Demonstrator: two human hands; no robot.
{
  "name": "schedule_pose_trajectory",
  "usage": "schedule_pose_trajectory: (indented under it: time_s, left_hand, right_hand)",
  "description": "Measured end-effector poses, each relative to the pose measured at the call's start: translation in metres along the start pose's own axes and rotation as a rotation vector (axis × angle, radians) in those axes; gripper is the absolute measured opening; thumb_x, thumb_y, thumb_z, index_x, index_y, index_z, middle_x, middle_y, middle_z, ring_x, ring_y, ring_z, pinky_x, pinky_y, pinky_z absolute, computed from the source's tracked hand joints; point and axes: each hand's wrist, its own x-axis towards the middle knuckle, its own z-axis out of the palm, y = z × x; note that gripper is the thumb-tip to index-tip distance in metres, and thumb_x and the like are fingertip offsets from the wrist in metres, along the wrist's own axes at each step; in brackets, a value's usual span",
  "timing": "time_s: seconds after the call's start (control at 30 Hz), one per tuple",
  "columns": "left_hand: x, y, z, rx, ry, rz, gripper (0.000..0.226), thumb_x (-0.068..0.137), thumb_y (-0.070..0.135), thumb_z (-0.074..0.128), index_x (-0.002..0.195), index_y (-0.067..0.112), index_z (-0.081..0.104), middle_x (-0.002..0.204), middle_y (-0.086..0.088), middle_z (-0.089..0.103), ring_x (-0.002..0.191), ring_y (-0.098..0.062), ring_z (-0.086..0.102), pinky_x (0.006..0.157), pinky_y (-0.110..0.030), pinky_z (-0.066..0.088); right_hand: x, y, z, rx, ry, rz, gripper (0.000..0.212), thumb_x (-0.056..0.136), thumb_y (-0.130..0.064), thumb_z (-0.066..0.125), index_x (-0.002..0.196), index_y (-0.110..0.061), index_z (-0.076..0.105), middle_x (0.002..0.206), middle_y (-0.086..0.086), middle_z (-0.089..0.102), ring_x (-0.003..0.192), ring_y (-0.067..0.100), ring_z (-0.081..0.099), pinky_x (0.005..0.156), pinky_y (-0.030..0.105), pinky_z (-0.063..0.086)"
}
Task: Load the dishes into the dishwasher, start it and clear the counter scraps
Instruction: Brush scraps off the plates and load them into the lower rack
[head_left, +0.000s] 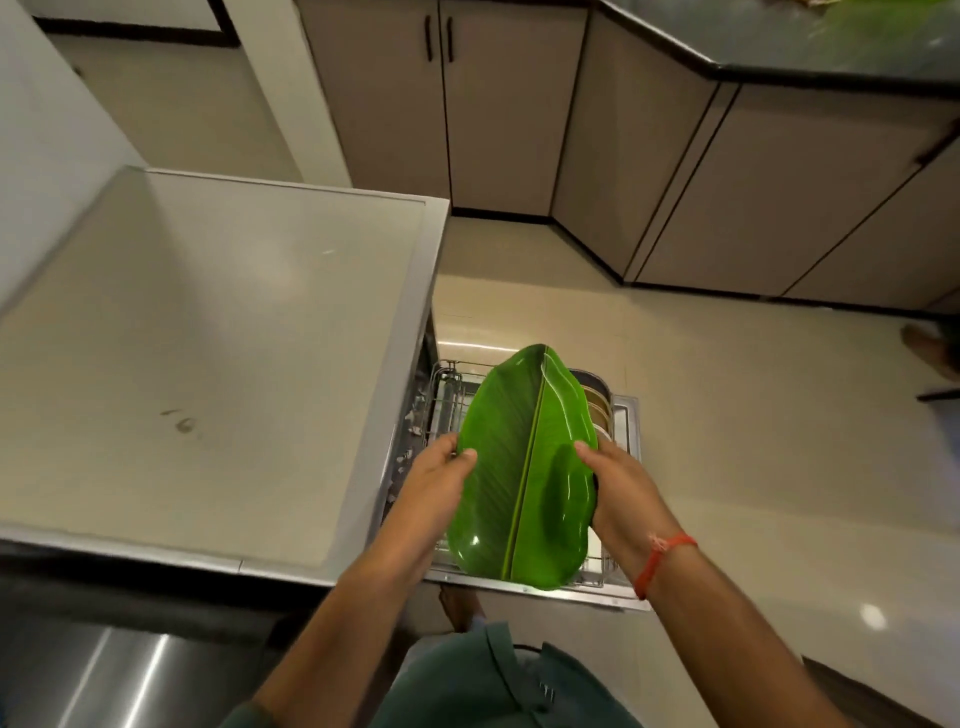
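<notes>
Here both hands grip one leaf-shaped green plate (524, 467): the left hand (441, 473) pinches its left edge, thumb on top, and the right hand (610, 480) curls round the right edge, an orange thread (662, 558) on that wrist. The plate hangs above the pulled-out dishwasher rack (452, 384), where steel and brown dishes (597, 402) stand just beyond it. Left of the rack lies a pale counter top (208, 338); beige cabinets (493, 104) line the far wall.
</notes>
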Motion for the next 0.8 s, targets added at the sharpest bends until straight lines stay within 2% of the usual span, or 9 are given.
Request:
schedule_pose_trajectory:
  time_s: [0.03,0.1,0.23,0.3,0.4,0.5,0.6,0.7,0.8]
  left_hand:
    - [0.007,0.003,0.002,0.004,-0.012,0.003,0.029,0.1,0.031,0.056,0.125,0.021,0.065,0.122,0.002,0.071,0.118,-0.017,0.065,0.105,-0.044,0.05]
    - [0.025,0.0,0.006,0.018,-0.012,-0.016,0.022,0.105,0.017,0.051,0.122,0.018,0.065,0.115,0.002,0.074,0.109,-0.015,0.068,0.099,-0.039,0.053]
    - [0.056,-0.013,0.011,0.112,0.041,-0.073,0.027,0.102,0.006,0.049,0.105,0.023,0.07,0.099,-0.008,0.076,0.096,-0.031,0.072,0.091,-0.051,0.055]
    - [0.073,-0.024,0.012,0.152,0.067,-0.066,0.032,0.1,0.004,0.049,0.102,0.026,0.071,0.1,-0.009,0.075,0.095,-0.031,0.071,0.09,-0.05,0.055]
    - [0.102,-0.042,0.017,0.185,0.124,-0.08,0.036,0.1,0.002,0.048,0.101,0.028,0.073,0.096,0.003,0.077,0.097,-0.021,0.072,0.088,-0.039,0.056]
    - [0.134,-0.058,0.025,0.195,0.181,-0.1,0.032,0.101,0.007,0.049,0.104,0.028,0.073,0.098,0.01,0.077,0.096,-0.011,0.071,0.087,-0.036,0.057]
    - [0.171,-0.068,0.033,0.205,0.251,-0.138,0.025,0.105,0.012,0.048,0.11,0.026,0.069,0.102,0.004,0.074,0.096,-0.012,0.068,0.075,-0.028,0.049]
    - [0.222,-0.08,0.039,0.276,0.324,-0.148,0.017,0.104,0.018,0.053,0.108,0.028,0.066,0.101,0.002,0.073,0.097,-0.02,0.067,0.084,-0.036,0.053]
    - [0.262,-0.083,0.037,0.333,0.373,-0.097,0.014,0.102,0.016,0.058,0.101,0.027,0.066,0.092,0.005,0.071,0.092,-0.019,0.066,0.084,-0.039,0.053]
  right_hand:
    - [0.009,0.001,-0.001,-0.031,0.013,0.011,0.026,0.106,-0.016,0.046,0.11,-0.019,0.072,0.106,0.01,0.077,0.107,0.032,0.07,0.096,0.051,0.054]
    - [0.025,0.007,-0.003,-0.089,0.043,0.017,0.031,0.106,-0.015,0.047,0.099,-0.023,0.075,0.103,0.009,0.077,0.107,0.033,0.069,0.1,0.054,0.051]
    - [0.058,0.025,-0.005,-0.259,0.055,0.01,0.027,0.105,-0.014,0.048,0.097,-0.017,0.073,0.1,0.012,0.076,0.105,0.037,0.068,0.099,0.056,0.051]
    - [0.076,0.036,-0.008,-0.321,0.046,0.003,0.025,0.105,-0.011,0.049,0.095,-0.018,0.071,0.094,0.007,0.076,0.101,0.032,0.069,0.092,0.045,0.055]
    - [0.104,0.048,-0.012,-0.414,-0.021,0.015,0.026,0.104,-0.01,0.05,0.097,-0.028,0.068,0.097,-0.005,0.073,0.096,0.014,0.067,0.079,0.025,0.053]
    - [0.138,0.062,-0.014,-0.551,-0.064,-0.014,0.026,0.104,-0.012,0.051,0.112,-0.03,0.068,0.103,-0.004,0.072,0.101,0.016,0.066,0.089,0.033,0.053]
    - [0.174,0.071,-0.013,-0.66,-0.076,-0.065,0.027,0.104,-0.014,0.052,0.123,-0.024,0.069,0.101,-0.003,0.071,0.096,0.015,0.065,0.077,0.026,0.049]
    - [0.222,0.08,-0.01,-0.703,-0.106,-0.081,0.027,0.104,-0.014,0.051,0.122,-0.022,0.069,0.099,-0.002,0.071,0.093,0.015,0.064,0.07,0.02,0.046]
    - [0.265,0.087,-0.007,-0.749,-0.115,-0.103,0.029,0.104,-0.016,0.051,0.126,-0.024,0.068,0.109,0.003,0.074,0.103,0.022,0.065,0.085,0.032,0.051]
